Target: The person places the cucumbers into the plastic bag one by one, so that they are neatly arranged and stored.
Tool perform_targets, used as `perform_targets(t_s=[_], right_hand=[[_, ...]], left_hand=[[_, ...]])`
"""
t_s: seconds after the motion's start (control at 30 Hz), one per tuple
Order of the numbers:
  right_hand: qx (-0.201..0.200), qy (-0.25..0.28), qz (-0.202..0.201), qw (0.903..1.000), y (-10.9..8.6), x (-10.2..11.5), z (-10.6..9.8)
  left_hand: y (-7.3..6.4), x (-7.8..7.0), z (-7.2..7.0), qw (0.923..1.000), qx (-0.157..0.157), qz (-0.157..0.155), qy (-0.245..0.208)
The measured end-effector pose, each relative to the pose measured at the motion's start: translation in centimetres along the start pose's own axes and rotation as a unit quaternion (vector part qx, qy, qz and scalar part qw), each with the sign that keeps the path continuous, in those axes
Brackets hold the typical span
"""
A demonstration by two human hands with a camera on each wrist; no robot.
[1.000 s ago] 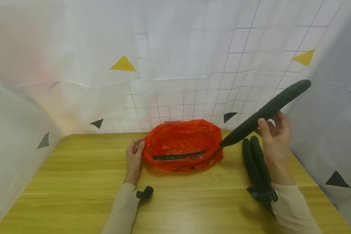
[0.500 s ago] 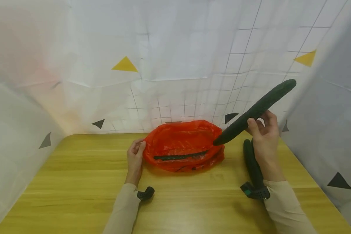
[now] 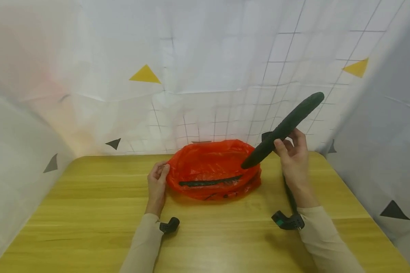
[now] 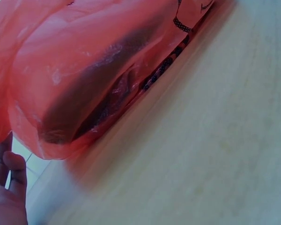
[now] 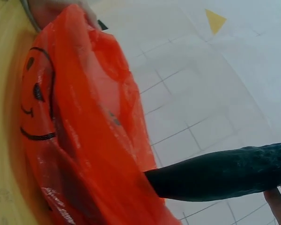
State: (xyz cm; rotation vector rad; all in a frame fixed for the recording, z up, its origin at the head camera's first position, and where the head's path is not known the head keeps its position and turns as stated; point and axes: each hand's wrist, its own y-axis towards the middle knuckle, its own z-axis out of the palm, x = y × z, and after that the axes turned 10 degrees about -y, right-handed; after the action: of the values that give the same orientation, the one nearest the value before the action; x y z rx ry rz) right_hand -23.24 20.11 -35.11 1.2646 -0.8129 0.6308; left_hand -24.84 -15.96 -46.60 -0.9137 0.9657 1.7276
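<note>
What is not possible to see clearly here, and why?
Head view: table cucumber, mostly hidden behind the right forearm.
Left wrist view: dark contents, blurred through the red bag.
Right wrist view: held cucumber, one end behind the bag, the other cut off by the picture edge.

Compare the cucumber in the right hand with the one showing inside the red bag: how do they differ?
Pose: in the head view, the held cucumber slants steeply; the bagged cucumber lies nearly level. Support: the right hand grips the held cucumber; the bagged cucumber lies within the red bag. Both look long and dark green.
</note>
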Motion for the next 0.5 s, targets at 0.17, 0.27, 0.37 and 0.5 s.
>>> perform_targets(t_s=[0.17,0.27,0.37,0.5], right_hand=[[0.031,-0.044,-0.02,0.9984,0.1,-1.1,0.5],[0.054,-0.068,-0.031,0.9957,0.1,-1.7,0.9],[0.078,-0.086,-0.036,0.9926,-0.2,-2.1,1.3],[0.101,-0.103,-0.034,0.989,-0.6,-2.7,1.6]], left_hand=[[0.2,-0.2,-0.2,1.0,0.002,-0.002,0.002],[0.2,-0.1,-0.3,1.0,-0.001,-0.006,0.004],[0.1,0.0,-0.3,0.9999,-0.006,-0.01,0.002],[0.1,0.1,-0.1,0.9999,-0.006,-0.011,-0.003]])
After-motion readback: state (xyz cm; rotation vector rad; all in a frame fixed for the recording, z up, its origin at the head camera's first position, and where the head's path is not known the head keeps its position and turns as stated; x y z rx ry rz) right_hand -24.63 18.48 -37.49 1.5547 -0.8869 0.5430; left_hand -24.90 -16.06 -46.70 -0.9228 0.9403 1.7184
